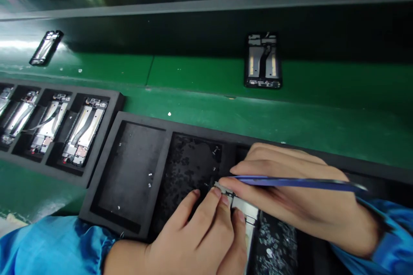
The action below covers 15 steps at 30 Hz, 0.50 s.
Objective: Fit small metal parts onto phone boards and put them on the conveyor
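Note:
My left hand [201,234] is closed around an opened phone body [247,207], its fingertips pressing on the top end. Much of that phone is hidden beneath the fingers. Blue tweezers [300,183] are pinched in my right hand [309,206], lying almost level with their tips pointing left. The tips end close to my left fingertips at the phone's upper end, partly covered by my right fingers; whether they grip a part I cannot tell. Both hands are over a black foam tray [102,172] with compartments, and tiny loose pieces [274,247] are scattered in the one beside the phone.
To the left, another foam tray [116,103] holds several opened phones [85,129] in slots. One opened phone [263,62] lies on the green bench [193,99] at the back, and another [47,48] at the far left. A dark ledge [193,34] runs behind.

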Motion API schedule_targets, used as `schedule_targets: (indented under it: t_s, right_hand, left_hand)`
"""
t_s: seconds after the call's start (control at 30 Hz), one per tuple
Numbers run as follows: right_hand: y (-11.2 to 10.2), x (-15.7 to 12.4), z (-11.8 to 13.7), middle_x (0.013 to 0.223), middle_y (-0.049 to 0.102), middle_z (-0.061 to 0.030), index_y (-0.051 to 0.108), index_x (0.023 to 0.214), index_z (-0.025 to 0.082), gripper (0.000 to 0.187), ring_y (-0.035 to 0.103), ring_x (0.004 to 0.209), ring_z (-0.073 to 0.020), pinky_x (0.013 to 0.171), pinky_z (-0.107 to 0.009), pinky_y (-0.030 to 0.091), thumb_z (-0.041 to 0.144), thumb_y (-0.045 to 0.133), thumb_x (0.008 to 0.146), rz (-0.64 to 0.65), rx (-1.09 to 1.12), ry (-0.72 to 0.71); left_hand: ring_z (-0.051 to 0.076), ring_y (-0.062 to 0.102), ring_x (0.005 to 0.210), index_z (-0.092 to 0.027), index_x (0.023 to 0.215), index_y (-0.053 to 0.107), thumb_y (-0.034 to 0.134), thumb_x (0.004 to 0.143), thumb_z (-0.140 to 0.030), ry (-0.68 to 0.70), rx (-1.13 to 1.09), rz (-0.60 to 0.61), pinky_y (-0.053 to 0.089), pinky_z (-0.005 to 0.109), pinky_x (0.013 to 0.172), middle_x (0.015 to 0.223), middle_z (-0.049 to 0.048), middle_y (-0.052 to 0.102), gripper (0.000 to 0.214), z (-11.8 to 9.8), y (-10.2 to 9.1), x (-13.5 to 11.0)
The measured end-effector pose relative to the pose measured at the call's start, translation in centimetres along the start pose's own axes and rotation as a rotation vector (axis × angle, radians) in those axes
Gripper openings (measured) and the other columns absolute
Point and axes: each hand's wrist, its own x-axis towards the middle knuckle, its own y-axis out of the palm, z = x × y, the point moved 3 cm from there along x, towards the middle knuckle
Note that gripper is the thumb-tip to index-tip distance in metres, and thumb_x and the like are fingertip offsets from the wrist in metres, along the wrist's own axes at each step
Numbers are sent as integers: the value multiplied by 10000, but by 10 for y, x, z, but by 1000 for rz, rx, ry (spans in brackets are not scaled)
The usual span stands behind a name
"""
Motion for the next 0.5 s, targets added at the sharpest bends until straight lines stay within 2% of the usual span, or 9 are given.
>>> schedule_targets:
  t_s: [0.1,0.2,0.37,0.43,0.5]
  right_hand:
    - [-2,-2,-3,750,704,-14,618,988,193,67,665,628,-141,588,-268,551,253,644,1000,13,25,35]
    - [-6,-5,-7,775,711,-23,623,1023,215,109,689,639,-153,568,-267,564,323,616,1012,-35,66,146]
    - [-1,-6,-11,867,717,-13,661,1041,258,67,702,711,-148,561,-237,568,297,642,990,-127,216,291]
    - [5,-4,-11,907,742,-10,679,1027,249,91,722,768,-142,608,-216,585,314,619,1006,-83,211,294]
    - [11,-2,-11,911,764,0,695,994,239,146,740,774,-137,655,-207,598,347,599,1019,-25,143,289]
  left_hand:
    - [267,641,1174,-158,1176,727,468,1010,-201,-8,-3,10,497,397,1013,1145,66,739,311,1,1,0]
    - [283,627,1206,-157,1163,733,475,1011,-218,-3,-2,2,498,412,1024,1187,75,734,306,0,2,-2]
    - [278,594,1288,-177,1217,719,510,1022,-229,-37,-20,9,483,412,1086,1257,68,711,290,-2,3,-8]
    - [264,587,1310,-211,1225,720,583,1005,-253,0,-14,-5,470,393,1120,1304,41,695,263,-3,2,-11]
    - [241,608,1287,-256,1229,721,614,1000,-294,107,10,-16,487,375,1113,1323,7,691,255,-5,1,-14]
